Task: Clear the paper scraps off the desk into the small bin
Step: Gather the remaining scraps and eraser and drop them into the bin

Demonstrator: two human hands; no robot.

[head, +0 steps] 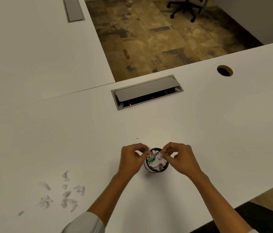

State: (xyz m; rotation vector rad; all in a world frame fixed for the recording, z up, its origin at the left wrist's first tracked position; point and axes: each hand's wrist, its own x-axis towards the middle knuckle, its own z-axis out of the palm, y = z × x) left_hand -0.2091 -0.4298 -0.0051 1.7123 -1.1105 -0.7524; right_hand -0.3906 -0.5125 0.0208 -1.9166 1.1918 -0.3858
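A small round black bin (156, 171) stands on the white desk (199, 125), filled with crumpled white paper and a blue-and-yellow wrapper. My left hand (131, 159) is at its left rim, fingers curled, pinching a small white paper scrap over the opening. At the right rim my right hand (180, 158) also has curled fingers and pinches a bit of white paper. Several torn paper scraps (62, 192) lie scattered on the desk at the lower left. One tiny scrap (137, 138) lies just beyond the hands.
A grey cable hatch (146, 91) with its flap raised sits in the desk behind the bin. A round cable hole (224, 70) is at the far right. A second desk (31, 39) joins on the left. An office chair (186, 7) stands on the carpet.
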